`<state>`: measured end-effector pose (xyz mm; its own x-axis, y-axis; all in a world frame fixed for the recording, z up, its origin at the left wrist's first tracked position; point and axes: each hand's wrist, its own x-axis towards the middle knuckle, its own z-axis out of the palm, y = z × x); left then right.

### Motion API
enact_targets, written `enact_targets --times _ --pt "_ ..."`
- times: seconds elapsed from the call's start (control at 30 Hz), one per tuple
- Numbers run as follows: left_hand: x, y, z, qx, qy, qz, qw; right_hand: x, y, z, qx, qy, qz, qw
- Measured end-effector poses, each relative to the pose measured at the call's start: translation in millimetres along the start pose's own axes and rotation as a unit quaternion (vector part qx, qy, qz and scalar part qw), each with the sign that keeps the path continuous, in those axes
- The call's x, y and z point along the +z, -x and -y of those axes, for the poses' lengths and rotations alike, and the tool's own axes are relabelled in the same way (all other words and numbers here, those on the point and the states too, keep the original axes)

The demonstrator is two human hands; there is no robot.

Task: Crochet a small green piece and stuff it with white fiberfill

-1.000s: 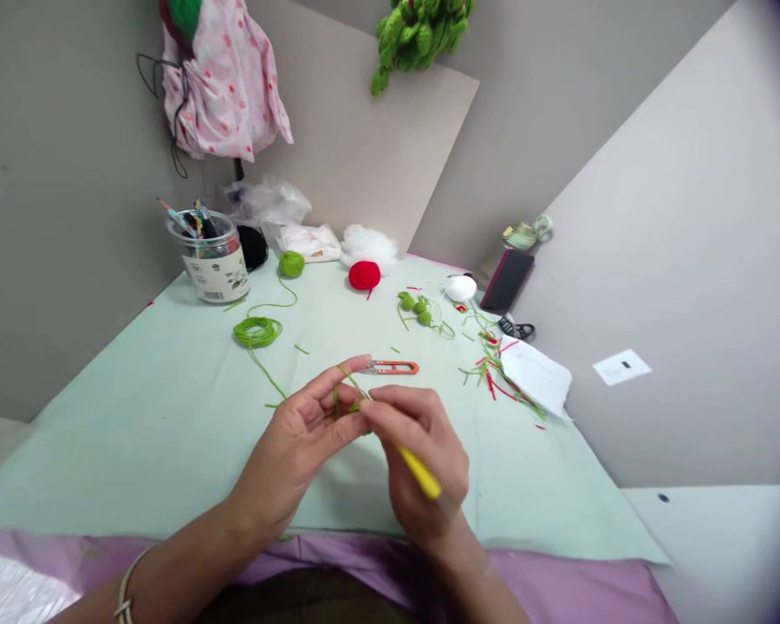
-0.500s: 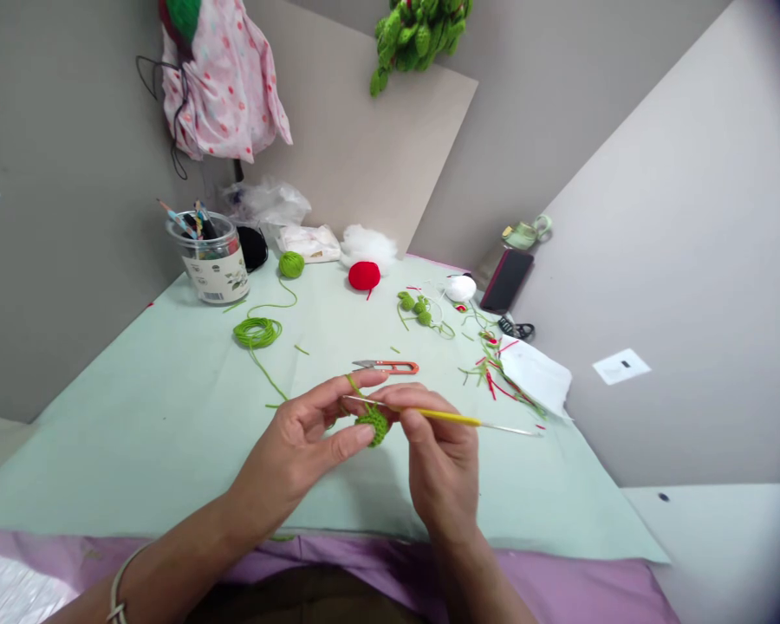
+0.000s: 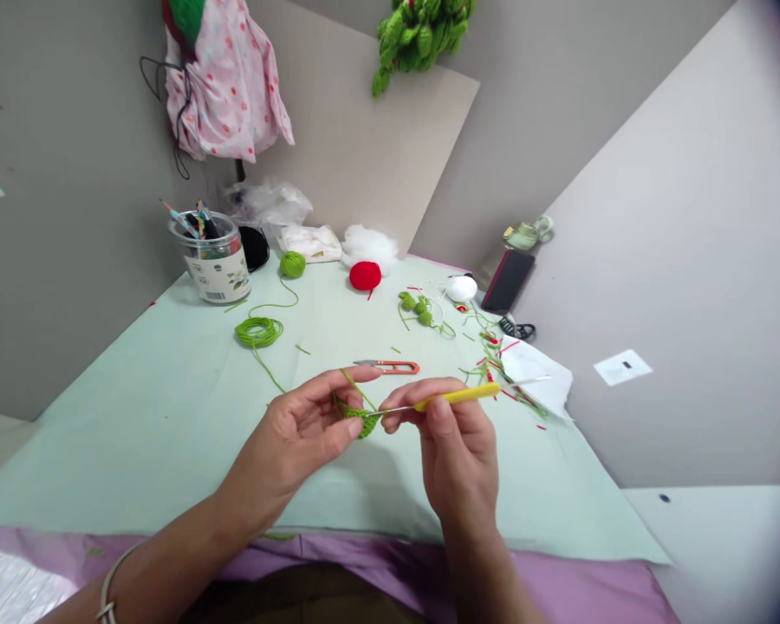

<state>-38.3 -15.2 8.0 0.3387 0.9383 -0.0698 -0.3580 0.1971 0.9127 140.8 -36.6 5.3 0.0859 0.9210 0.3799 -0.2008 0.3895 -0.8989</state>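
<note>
My left hand [image 3: 299,425] pinches a small green crochet piece [image 3: 362,423] between thumb and fingers. Green yarn [image 3: 359,388] runs taut from its raised index finger down to the piece. In my right hand [image 3: 455,442] is a crochet hook [image 3: 458,397] with a yellow handle, held like a pencil. The hook's metal tip meets the right edge of the crochet piece; its exact place in the stitches is too small to tell. A loose coil of green yarn [image 3: 258,332] lies left of my hands, with a strand leading toward the left hand.
Orange-handled thread snips [image 3: 396,367] lie just beyond my hands. Farther back are a green yarn ball [image 3: 292,264], a red yarn ball [image 3: 365,276] and a jar of pencils [image 3: 216,269]. Yarn scraps [image 3: 490,373], white paper [image 3: 539,373] and a phone [image 3: 508,282] are on the right.
My right hand has moved right, and the hook has drawn back so its tip is at the piece's right edge. The crochet piece has shifted slightly left and tilted.
</note>
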Motion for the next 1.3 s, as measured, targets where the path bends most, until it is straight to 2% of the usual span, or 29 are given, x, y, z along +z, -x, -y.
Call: enact_targets --times 0.1,0.17,0.23,0.3,0.37,0.4,0.43,0.5,0.6,0.67,0.77,0.87,0.93,0.97,1.03,1.1,1.13,1.2,1.3 --pt "-0.4 1.5 2.0 0.026 -0.027 -0.023 0.999 0.5 5.7 3.3 -0.052 0.103 -0.007 0.993" --pt "0.6 2.9 3.9 0.044 -0.059 -0.037 0.997 0.6 9.5 4.2 -0.112 0.179 0.009 0.977" --pt "3.2 3.9 5.2 0.057 -0.077 -0.055 0.994 -0.2 13.7 2.2 -0.180 0.257 0.038 0.949" --pt "6.1 3.9 5.3 0.056 -0.044 -0.067 0.995 -1.4 18.1 -2.9 -0.239 0.345 0.066 0.905" --pt "7.2 2.9 4.4 0.013 0.030 -0.056 0.998 -2.0 21.8 -8.7 -0.272 0.417 0.076 0.864" --pt "6.6 2.0 3.6 -0.021 0.067 -0.040 0.997 -1.9 22.8 -10.9 -0.284 0.430 0.075 0.854" --pt "5.3 0.9 2.8 -0.057 0.101 -0.020 0.993 -1.6 23.0 -12.4 -0.289 0.419 0.068 0.858" --pt "1.0 -1.3 1.2 -0.109 0.148 0.011 0.983 -0.5 20.8 -12.4 -0.262 0.343 0.039 0.901" --pt "-3.8 -3.3 -0.9 -0.109 0.177 0.014 0.978 1.6 12.6 -8.4 -0.146 0.156 -0.024 0.977" --pt "-3.4 -3.3 -1.8 -0.094 0.170 0.006 0.981 3.2 6.7 -7.0 -0.079 0.050 -0.042 0.995" --pt "1.3 -1.7 -1.8 -0.073 0.122 0.017 0.990 5.8 2.1 -9.0 -0.055 0.007 -0.025 0.998" --pt "6.1 -0.3 0.3 -0.045 0.071 0.015 0.996 7.4 4.9 -12.0 -0.080 0.071 -0.018 0.994" --pt "8.9 -0.1 2.6 -0.026 0.059 -0.012 0.998 7.3 9.9 -13.3 -0.116 0.149 -0.009 0.982" --pt "10.0 -0.3 3.8 -0.022 0.062 -0.025 0.998 6.9 12.9 -14.0 -0.143 0.207 0.000 0.968" --pt "11.3 -1.5 6.0 -0.038 0.088 -0.028 0.995 5.5 18.4 -15.5 -0.214 0.329 0.014 0.920" --pt "9.8 -3.7 7.9 -0.083 0.135 0.007 0.987 3.9 21.1 -16.3 -0.264 0.386 0.018 0.884" --pt "7.8 -5.1 8.5 -0.104 0.158 0.026 0.982 3.1 21.0 -16.0 -0.265 0.376 0.016 0.888" --pt "2.2 -7.8 8.9 -0.123 0.187 0.039 0.974 1.8 18.0 -13.7 -0.219 0.300 -0.006 0.929" --pt "-4.3 -9.0 7.8 -0.096 0.165 0.007 0.982 0.9 10.2 -8.9 -0.106 0.134 -0.054 0.984"
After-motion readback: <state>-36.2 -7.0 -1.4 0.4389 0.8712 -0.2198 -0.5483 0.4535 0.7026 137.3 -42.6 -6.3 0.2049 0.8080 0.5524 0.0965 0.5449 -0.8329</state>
